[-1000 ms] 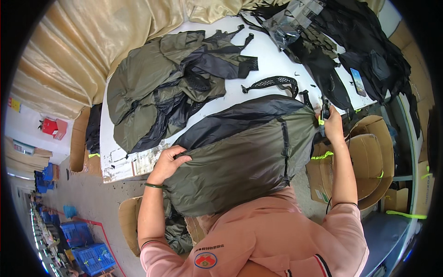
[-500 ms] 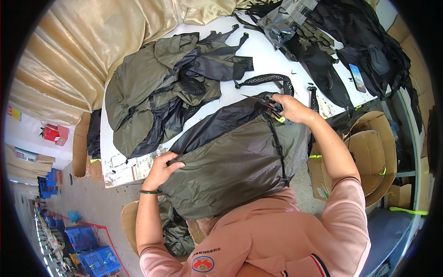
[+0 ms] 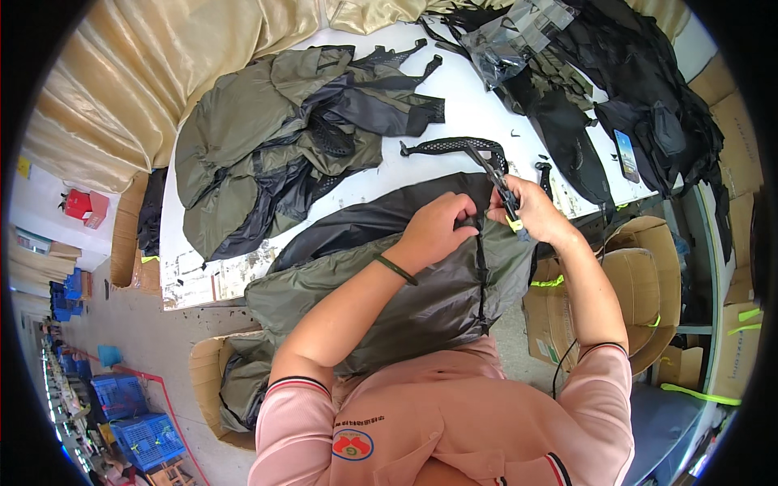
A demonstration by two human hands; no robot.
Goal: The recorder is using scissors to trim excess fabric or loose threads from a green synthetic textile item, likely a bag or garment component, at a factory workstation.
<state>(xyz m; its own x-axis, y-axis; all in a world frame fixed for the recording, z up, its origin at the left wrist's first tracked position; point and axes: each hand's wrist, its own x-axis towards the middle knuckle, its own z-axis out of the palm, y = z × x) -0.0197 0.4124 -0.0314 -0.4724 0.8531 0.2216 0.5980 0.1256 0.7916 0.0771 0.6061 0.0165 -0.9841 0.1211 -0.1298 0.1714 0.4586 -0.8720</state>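
Observation:
An olive and black fabric bag (image 3: 421, 304) lies across my lap and the table's near edge, a dark cord or seam running down its right part. My left hand (image 3: 438, 231) is closed at the top of that dark line, thumb and fingertips pinched together; what lies between them is too small to make out. In my right hand (image 3: 539, 212) is a pair of small scissors (image 3: 500, 185), blades angled up and left, with a yellow-green bit near the grip. This hand is beside the bag's upper edge. A black mesh strap (image 3: 446, 147) curves on the table behind it.
More olive and black bags (image 3: 243, 154) are heaped on the white table (image 3: 203, 285) at left. Black bags (image 3: 640, 89), clear plastic wrapping (image 3: 506, 40) and a phone (image 3: 625, 155) lie at the far right. Cardboard boxes (image 3: 640, 279) stand right of my lap, another (image 3: 209, 389) at left.
My left hand has left the bag's left edge and come across to the dark line beside my right hand. The scissors now point more upward, and the bag has shifted slightly left.

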